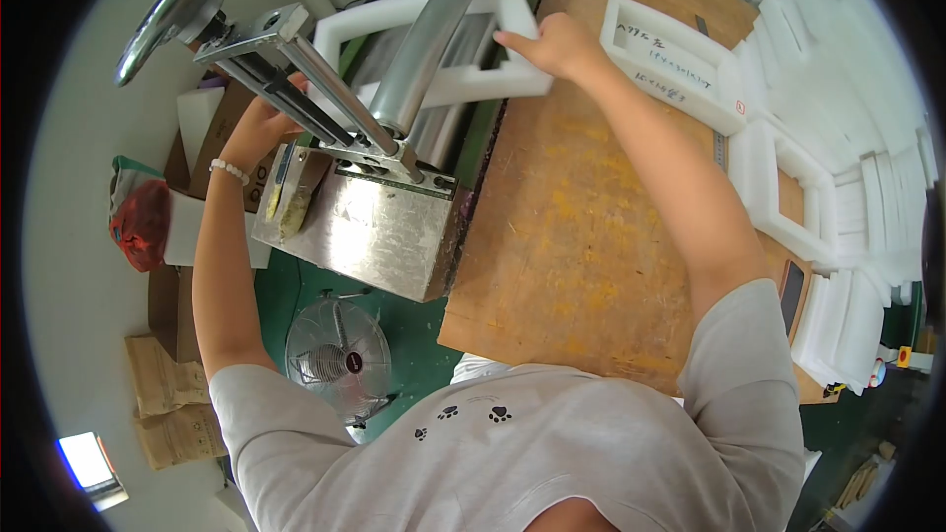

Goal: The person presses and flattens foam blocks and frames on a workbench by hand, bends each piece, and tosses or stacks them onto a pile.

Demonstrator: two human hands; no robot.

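Note:
A white foam frame (pixel 468 87) lies across the metal rollers (pixel 434 34) of a machine, partly hidden behind its upper roller. My right hand (pixel 557 47) holds the frame's right end, thumb over the edge and the other fingers out of sight. At the frame's left end is my left hand (pixel 266 123), partly hidden behind the machine's metal bars (pixel 330 89); its fingers are curled near the foam, and the contact is hidden. A beaded bracelet (pixel 230 171) circles my left wrist.
A handwheel (pixel 177 15) rises at upper left. Right of the machine is a wooden table (pixel 572 236) with a foam box bearing handwriting (pixel 675 64), another foam frame (pixel 778 187) and stacked foam (pixel 838 325). A fan (pixel 338 355) and cardboard boxes (pixel 172 374) stand lower left.

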